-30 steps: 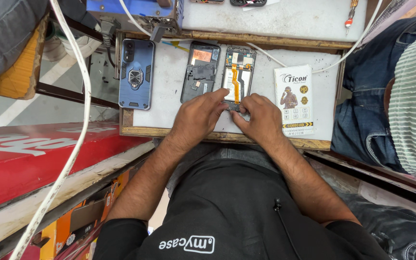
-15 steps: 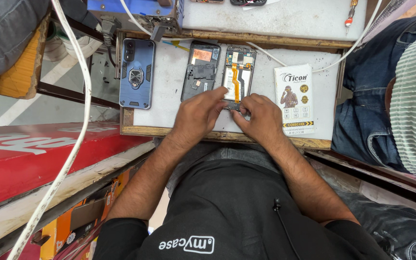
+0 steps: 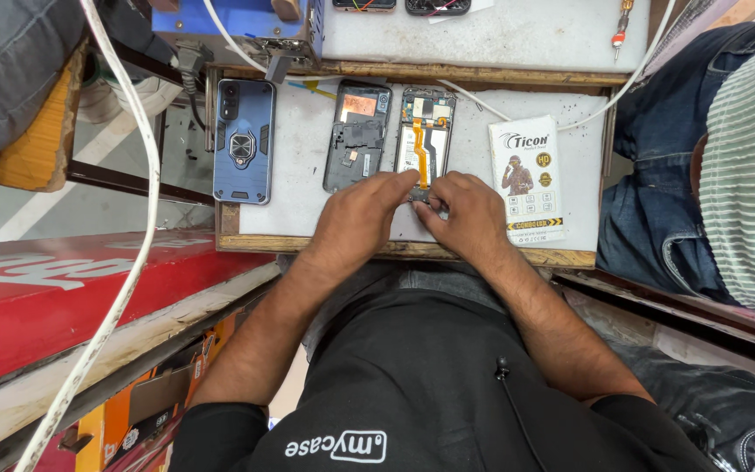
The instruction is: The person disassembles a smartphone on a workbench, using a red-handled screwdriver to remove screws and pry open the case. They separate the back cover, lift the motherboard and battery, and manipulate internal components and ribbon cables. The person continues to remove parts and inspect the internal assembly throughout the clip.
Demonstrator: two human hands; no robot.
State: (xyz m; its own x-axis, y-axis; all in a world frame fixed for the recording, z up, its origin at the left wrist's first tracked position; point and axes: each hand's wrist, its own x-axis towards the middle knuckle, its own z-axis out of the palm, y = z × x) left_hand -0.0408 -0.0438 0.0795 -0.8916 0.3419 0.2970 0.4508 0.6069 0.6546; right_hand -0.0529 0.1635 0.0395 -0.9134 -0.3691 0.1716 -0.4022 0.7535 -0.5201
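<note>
An opened phone (image 3: 424, 140) with bare circuit boards and an orange flex cable lies on the white worktop (image 3: 299, 175). My left hand (image 3: 356, 218) and my right hand (image 3: 469, 214) meet over its lower end, fingertips pressed on the bottom part. Whether the fingers pinch a small part is hidden. To the left of it lies a dark back shell (image 3: 356, 135) with an orange patch.
A blue rugged phone case (image 3: 244, 140) lies at the worktop's left edge. A white printed packet (image 3: 528, 179) lies to the right. A person in jeans and a striped shirt (image 3: 709, 166) sits close on the right. A white cable (image 3: 124, 236) hangs at left; a red counter (image 3: 72, 297) is below it.
Both hands stay on the phone's lower end; the left fingertips have shifted slightly rightward toward the flex cable. Nothing else has moved.
</note>
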